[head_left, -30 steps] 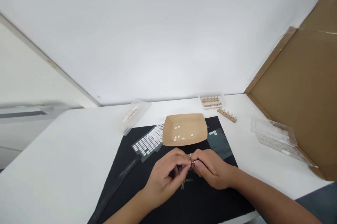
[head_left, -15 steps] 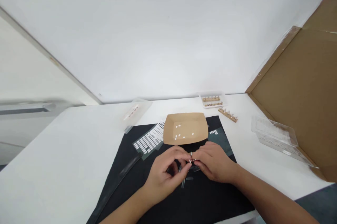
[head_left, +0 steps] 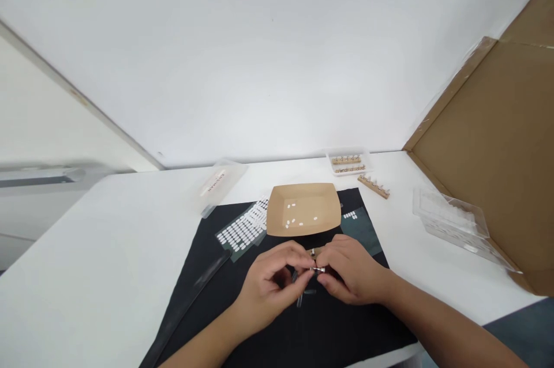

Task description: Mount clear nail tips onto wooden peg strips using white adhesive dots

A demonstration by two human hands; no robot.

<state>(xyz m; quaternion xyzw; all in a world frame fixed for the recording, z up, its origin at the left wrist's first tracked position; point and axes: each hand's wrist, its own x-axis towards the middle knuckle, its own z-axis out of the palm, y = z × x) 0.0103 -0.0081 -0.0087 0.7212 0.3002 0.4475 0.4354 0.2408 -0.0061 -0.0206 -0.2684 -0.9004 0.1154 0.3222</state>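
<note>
My left hand [head_left: 277, 278] pinches one end of a small silvery clip [head_left: 319, 269] between thumb and fingertips. Its other end meets the thumb and bent fingers of my right hand [head_left: 348, 270]. A short piece of wooden strip [head_left: 315, 252] shows between the hands, partly hidden by the fingers. Both hands are over a black mat [head_left: 303, 336], just in front of a brown paper tray [head_left: 304, 191] with several small white ovals in it. Thin clear pieces [head_left: 299, 300] lie on the mat under the hands.
Sheets of white ovals [head_left: 242, 228] lie left of the tray, a dark strip [head_left: 194, 296] nearer. At the back are a translucent packet [head_left: 223, 182], a plastic box [head_left: 347, 162] of wooden strips and a loose strip [head_left: 373, 186]. A clear case [head_left: 454, 221] stands right, by cardboard.
The silvery clip now shows more openly between the fingertips, sitting slightly lower. The right fingers have shifted a little, and more of the wooden strip is visible. The whole view has shifted slightly.
</note>
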